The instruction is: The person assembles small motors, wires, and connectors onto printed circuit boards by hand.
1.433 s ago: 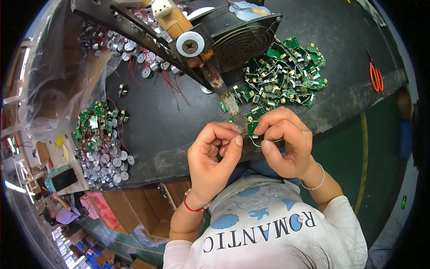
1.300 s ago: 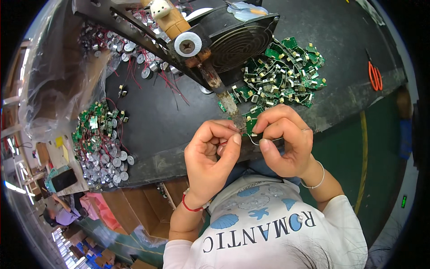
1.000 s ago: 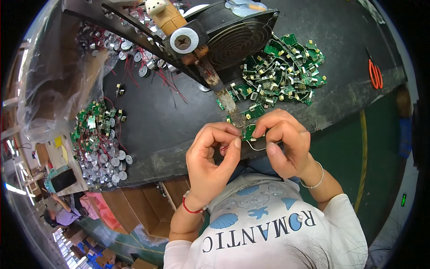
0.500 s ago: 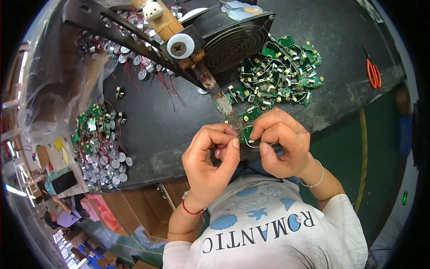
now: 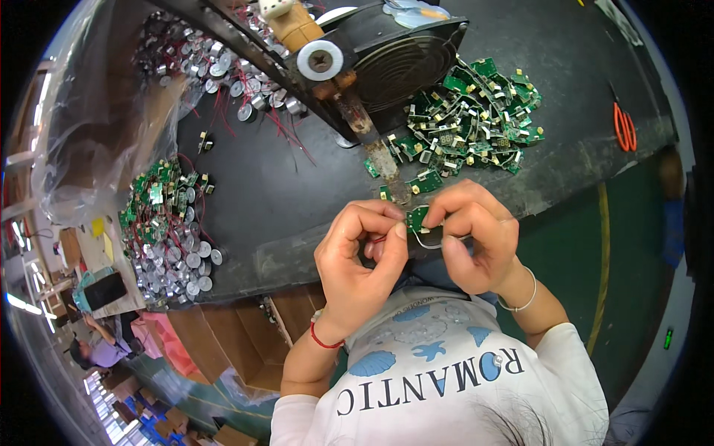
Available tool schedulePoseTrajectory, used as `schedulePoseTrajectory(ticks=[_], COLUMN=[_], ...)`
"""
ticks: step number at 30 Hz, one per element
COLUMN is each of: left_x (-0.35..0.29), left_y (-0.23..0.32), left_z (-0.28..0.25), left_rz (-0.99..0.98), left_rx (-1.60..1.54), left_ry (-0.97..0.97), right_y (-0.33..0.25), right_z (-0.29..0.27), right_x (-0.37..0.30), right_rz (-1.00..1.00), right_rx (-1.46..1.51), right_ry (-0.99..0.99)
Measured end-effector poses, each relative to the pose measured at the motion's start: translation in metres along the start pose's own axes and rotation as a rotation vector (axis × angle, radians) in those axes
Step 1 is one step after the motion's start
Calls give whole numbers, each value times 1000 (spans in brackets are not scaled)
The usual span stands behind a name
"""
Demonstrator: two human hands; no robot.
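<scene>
Between my hands is a small green circuit board (image 5: 418, 218), just below the tip of a clamped soldering iron (image 5: 387, 167). My left hand (image 5: 364, 256) is closed in a pinch at the board's left edge, with a bit of red wire (image 5: 379, 239) showing among the fingers. My right hand (image 5: 480, 234) is closed too, its fingertips at the board's right edge. A thin silvery solder wire (image 5: 428, 244) loops from the right fingers under the board. The fingers partly hide how the board is gripped.
A heap of green boards (image 5: 476, 111) lies beyond my right hand, near a black fan (image 5: 401, 63). Red-handled scissors (image 5: 623, 128) rest at far right. Motors with red wires (image 5: 223, 67) are piled at far left; wired boards and motors (image 5: 171, 230) lie nearer. Cardboard boxes (image 5: 238, 338) stand below the table edge.
Both hands sit slightly further right in the picture, as does the table scene. More of the board shows between the fingers, and the solder wire loop now hangs lower beneath it.
</scene>
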State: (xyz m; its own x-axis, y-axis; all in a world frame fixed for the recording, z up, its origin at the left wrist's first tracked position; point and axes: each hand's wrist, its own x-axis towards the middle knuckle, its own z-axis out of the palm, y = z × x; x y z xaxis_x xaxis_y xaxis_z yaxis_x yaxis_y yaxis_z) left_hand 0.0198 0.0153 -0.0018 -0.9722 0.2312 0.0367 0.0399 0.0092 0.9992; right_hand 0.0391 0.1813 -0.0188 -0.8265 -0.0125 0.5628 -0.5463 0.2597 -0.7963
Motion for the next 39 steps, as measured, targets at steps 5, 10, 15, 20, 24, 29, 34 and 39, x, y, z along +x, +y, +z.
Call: schedulePoseTrajectory(ticks=[5, 10, 15, 20, 24, 29, 34, 39], left_x=[-5, 34, 51, 114, 76, -15, -53, -48], left_y=[17, 28, 21, -25, -16, -12, 3, -3], left_z=[-47, -170, -145, -131, -119, -68, -45, -80], left_rz=[114, 501, 386, 360, 221, 146, -267, -498], left_rx=[350, 1340, 1189, 1181, 1151, 826, -42, -323], left_ry=[136, 581, 218, 132, 32, -102, -434, -613], right_y=[1, -7, -10, -18, -15, -15, -16, -22], right_z=[-3, -20, -8, 9, 3, 16, 27, 9], right_x=[-18, -39, -54, -59, -66, -55, -36, -46], right_rz=[56, 99, 152, 263, 239, 92, 250, 231], right_rx=[114, -178, -199, 153, -130, 87, 143, 163], right_ry=[169, 40, -21, -10, -1, -107, -357, -258])
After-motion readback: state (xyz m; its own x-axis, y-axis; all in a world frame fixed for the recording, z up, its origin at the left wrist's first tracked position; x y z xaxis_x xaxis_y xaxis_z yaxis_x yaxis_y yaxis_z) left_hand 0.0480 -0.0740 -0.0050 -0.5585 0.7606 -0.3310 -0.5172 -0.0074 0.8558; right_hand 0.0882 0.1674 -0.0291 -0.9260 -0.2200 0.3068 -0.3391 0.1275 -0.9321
